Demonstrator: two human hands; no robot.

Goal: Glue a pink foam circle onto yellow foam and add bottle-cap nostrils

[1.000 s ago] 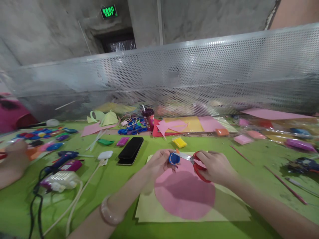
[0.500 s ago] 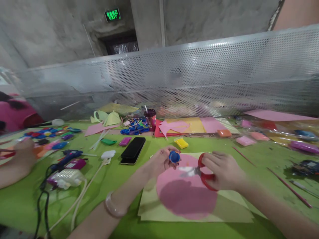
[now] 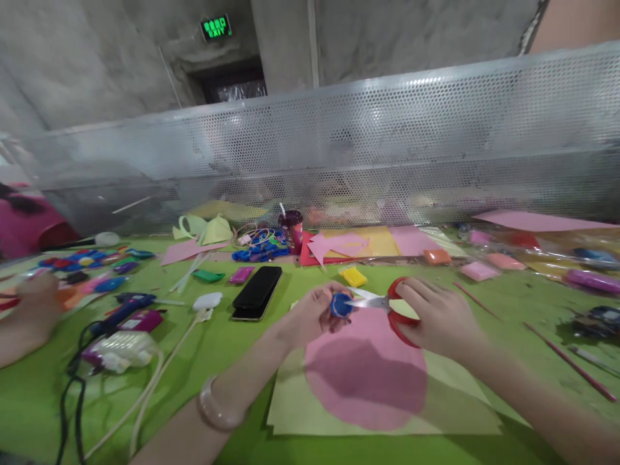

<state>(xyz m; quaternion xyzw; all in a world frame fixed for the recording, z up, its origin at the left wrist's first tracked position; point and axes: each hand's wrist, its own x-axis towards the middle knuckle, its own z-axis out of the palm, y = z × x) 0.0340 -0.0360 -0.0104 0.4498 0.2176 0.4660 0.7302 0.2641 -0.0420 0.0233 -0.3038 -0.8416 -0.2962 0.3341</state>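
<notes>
My left hand pinches a small blue bottle cap, its hollow side turned toward me. In my right hand are red-handled scissors, fingers through the loops and blades parted. One blade tip reaches the cap's rim; whether it cuts in I cannot tell. Both hands hover above a pink paper circle, which lies on pale yellow paper sheets. A yellow clay packet sits just beyond the cap.
Left of my hands lie a black phone, a white plug with its cable and a blue glue gun. A drink cup stands at the back. Another person's hand is at far left. Thin sticks lie right.
My right hand has raised the scissors, bringing the blades up from over the pink circle to the cap's rim. My left hand keeps the cap, nearly in place.
</notes>
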